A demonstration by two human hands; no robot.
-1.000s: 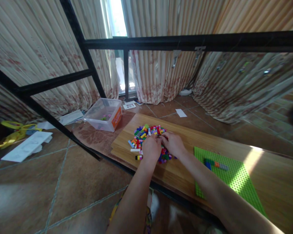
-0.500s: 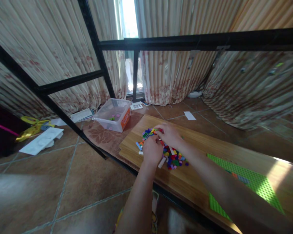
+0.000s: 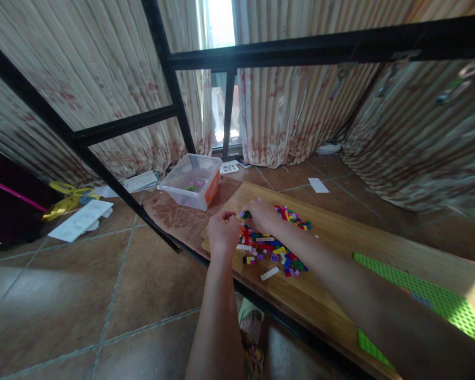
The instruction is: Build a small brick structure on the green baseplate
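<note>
A loose pile of small toy building bricks [image 3: 275,248] in many colours spreads over the wooden board. At the pile's left edge, my left hand [image 3: 222,233] is raised with thumb and fingertips pressed together; whatever they hold is too small to make out. My right hand [image 3: 260,215] reaches over the far left part of the pile, its fingers bent down among dark bricks. Those fingertips are mostly hidden. A white brick [image 3: 269,273] lies apart near the front edge. On the right, a green studded baseplate [image 3: 423,295] with a few bricks on it is partly covered by my right forearm.
A clear plastic box [image 3: 192,182] with a few bricks stands on a brown cloth [image 3: 158,211], left of the wooden board [image 3: 332,232]. Black metal bars [image 3: 301,50] cross above and at left. White moulded packaging [image 3: 81,219] lies on the tiled floor.
My hands were close together over the pile. The left hand has drawn away to the left edge, and the bricks now lie more spread out. The view has shifted slightly.
</note>
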